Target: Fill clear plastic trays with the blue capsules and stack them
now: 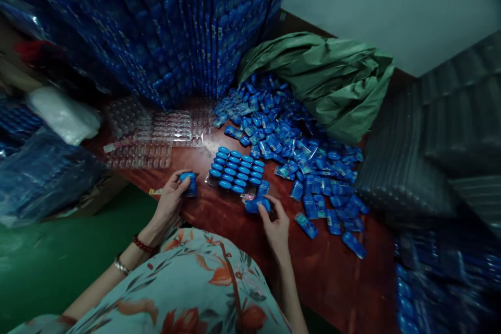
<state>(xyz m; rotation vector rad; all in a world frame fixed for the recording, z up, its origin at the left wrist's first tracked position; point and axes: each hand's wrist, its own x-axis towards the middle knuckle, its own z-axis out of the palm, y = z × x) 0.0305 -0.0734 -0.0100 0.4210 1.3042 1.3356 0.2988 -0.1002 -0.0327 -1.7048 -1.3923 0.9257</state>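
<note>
My left hand (170, 199) grips a small blue container (189, 183) just left of a clear blister tray (237, 169) filled with rows of the same blue containers. My right hand (276, 224) rests at the tray's near right corner, its fingers closed on another blue container (256, 204). Both hands are over a reddish-brown table (332, 271). A big loose pile of blue containers (297, 141) spreads to the right of the tray and behind it.
Empty clear blister trays (156, 133) lie at the left back. Tall stacks of filled blue trays (176, 26) rise behind. A green sack (329, 75) lies at the back right, stacked clear trays (430, 146) at the right, plastic bags (47, 167) at the left.
</note>
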